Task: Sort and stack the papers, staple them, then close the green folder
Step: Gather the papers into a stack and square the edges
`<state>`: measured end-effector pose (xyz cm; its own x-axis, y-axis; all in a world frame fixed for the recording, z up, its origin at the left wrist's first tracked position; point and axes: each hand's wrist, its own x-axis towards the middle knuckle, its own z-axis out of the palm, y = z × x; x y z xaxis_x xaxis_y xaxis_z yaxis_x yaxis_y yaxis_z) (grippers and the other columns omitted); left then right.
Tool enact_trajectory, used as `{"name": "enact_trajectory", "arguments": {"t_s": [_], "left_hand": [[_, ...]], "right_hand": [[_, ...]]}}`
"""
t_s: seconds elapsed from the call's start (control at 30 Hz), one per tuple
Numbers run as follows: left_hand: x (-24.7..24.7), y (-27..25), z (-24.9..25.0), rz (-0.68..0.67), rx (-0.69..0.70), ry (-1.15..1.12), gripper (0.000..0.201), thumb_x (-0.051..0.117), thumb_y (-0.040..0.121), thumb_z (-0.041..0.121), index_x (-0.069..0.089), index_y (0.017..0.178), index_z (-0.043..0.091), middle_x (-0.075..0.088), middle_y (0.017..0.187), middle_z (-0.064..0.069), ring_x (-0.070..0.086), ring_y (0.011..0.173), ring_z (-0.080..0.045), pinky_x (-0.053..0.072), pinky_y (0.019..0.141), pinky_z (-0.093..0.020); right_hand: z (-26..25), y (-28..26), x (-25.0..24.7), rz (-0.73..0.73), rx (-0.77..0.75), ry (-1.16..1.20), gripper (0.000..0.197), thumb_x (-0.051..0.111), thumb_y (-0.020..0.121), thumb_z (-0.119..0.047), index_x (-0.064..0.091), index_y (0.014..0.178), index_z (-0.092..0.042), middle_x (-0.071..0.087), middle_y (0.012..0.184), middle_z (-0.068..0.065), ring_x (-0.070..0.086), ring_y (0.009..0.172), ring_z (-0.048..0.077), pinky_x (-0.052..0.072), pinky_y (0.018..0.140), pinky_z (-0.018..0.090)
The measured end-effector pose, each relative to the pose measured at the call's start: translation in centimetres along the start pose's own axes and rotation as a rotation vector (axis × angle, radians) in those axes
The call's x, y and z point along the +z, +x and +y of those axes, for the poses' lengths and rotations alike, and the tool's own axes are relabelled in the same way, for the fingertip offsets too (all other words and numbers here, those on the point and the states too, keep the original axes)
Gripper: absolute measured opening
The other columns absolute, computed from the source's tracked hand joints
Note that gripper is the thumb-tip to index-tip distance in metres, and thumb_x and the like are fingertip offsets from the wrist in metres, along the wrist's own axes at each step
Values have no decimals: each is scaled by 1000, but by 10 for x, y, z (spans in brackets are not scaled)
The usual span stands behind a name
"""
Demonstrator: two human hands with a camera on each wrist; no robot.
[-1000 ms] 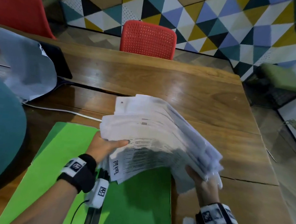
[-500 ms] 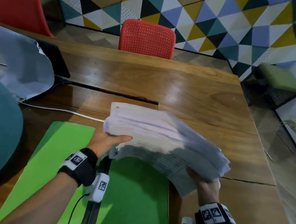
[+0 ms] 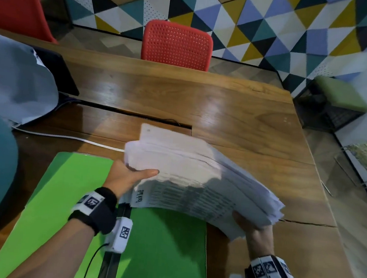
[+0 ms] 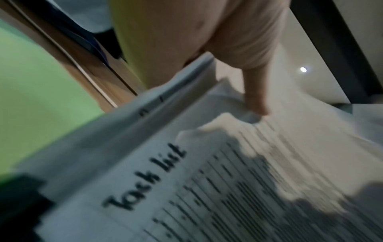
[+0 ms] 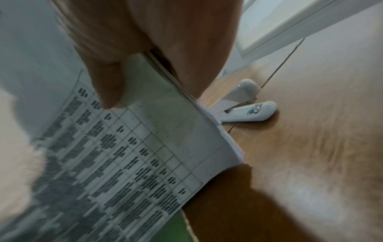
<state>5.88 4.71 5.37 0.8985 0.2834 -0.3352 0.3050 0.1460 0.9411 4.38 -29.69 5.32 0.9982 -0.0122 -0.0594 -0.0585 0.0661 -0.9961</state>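
Both hands hold a thick stack of papers (image 3: 198,180) in the air above the right half of the open green folder (image 3: 65,197), which lies flat on the near left of the wooden table (image 3: 236,112); the left hand (image 3: 125,178) grips the stack's near-left corner, thumb laid across the top sheets, while the right hand (image 3: 252,228) clamps the near-right edge, thumb pressed on the printed page as the right wrist view shows. The sheets are not yet squared; their right edges fan out in steps and the stack sags between the two grips, so a slack pinch on either side could, I judge, let the loose lower pages slide out and scatter over the table. The white stapler (image 5: 244,106) sits on the table just beyond the papers' right edge, mostly hidden under them in the head view; lowering the stack blindly could knock it or land unevenly on it. Stapling before the edges are tapped level would likely miss the stepped sheets; the stack also looks thick for one staple.
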Motion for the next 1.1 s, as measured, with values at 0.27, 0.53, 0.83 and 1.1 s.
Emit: {"name": "enact_trajectory", "arguments": {"t_s": [0.27,0.53,0.83,1.1], "left_hand": [[-9,-9,12,30,134,-59,44,85,64,3,67,103,11,76,102,-5,74,94,-16,60,80,-32],[-7,-10,5,-6,68,-56,49,91,59,13,72,104,7,79,96,-4,75,93,-18,55,94,-41],[-11,-22,24,-12,269,-168,62,90,53,14,66,110,7,76,108,-6,73,100,-22,59,84,-35],[29,-21,-13,16,89,-140,38,82,67,-5,72,97,17,79,96,1,73,99,-21,59,84,-28]], "right_hand": [[-10,-5,-9,157,18,-38,39,78,69,5,67,105,-6,73,82,4,67,62,4,54,48,20],[21,-5,-11,60,272,-242,64,87,57,-51,62,114,-38,62,108,6,63,112,28,54,82,30],[-31,-14,-5,119,-69,-122,51,70,77,10,59,116,-21,72,94,-12,67,81,-8,54,60,8],[-3,-14,3,48,-53,-116,50,69,79,7,60,119,-22,73,108,-7,68,100,8,59,72,20]]}}
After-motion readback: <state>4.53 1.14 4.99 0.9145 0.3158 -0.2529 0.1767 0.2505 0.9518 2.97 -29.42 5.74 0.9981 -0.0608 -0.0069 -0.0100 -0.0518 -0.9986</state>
